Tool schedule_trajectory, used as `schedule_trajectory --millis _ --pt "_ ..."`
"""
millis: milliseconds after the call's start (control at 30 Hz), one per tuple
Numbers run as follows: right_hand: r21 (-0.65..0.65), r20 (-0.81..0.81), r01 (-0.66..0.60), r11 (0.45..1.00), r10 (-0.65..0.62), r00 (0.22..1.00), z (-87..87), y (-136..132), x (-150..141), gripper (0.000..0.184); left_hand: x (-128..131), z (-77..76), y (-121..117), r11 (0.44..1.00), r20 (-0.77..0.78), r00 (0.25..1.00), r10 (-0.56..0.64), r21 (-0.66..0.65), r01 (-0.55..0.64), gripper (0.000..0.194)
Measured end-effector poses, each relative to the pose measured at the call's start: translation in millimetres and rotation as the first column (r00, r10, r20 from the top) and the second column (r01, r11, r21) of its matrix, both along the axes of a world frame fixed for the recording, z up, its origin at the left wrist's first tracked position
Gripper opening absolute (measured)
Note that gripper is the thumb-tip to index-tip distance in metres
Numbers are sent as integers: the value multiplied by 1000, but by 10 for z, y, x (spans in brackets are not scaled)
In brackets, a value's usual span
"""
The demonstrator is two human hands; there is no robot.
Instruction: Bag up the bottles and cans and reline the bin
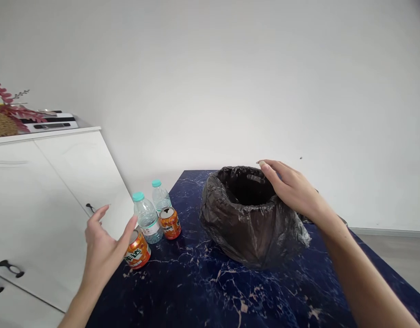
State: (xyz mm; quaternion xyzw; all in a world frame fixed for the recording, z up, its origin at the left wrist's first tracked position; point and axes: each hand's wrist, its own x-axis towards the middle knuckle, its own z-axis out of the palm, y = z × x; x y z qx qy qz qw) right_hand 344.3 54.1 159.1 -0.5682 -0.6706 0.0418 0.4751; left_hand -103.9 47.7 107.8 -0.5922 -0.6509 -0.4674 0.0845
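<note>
A bin lined with a black plastic bag (251, 232) stands on the table, its mouth facing up and dark inside. My right hand (288, 184) lies at the right side of the bag's rim, fingers stretched out and close together. To the left, my left hand (105, 243) is open with thumb and fingers apart, close beside an orange can (138, 253) that its thumb partly covers. Behind that can stands a clear bottle (148, 221) with a turquoise cap. A second orange can (170, 223) and a second clear bottle (160, 196) stand just right of it, all upright.
The dark blue marbled table (196, 291) has its far edge near a white wall (230, 82). A white cabinet (35, 196) with black handles is on the left. On top of it are a woven basket (2, 124) with reddish leaves and a white device (55, 122).
</note>
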Motion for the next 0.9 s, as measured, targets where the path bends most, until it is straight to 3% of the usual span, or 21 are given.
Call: schedule_trajectory --millis 100,200,533,733,833,900 --pt "-23 -2 11 1000 -11 1000 1 -6 -22 60 32 238 202 989 -71 997 -4 -148 -7 89" --pt "-49 -18 11 999 -12 1000 15 -16 -33 62 100 371 370 963 -127 992 -10 -267 -24 92" --pt "-45 -55 -16 999 14 998 17 5 3 64 160 411 451 938 -129 991 -33 -346 -14 58" --pt "-83 -75 -57 995 51 996 25 -10 -7 62 210 518 305 974 -168 984 60 -207 -95 58" --pt "-120 -90 -75 990 65 994 37 -24 -4 64 356 633 135 995 -236 967 96 61 -84 50" --pt "-134 -111 -88 987 73 991 45 -30 1 66 524 745 -8 951 -249 965 84 309 -3 46"
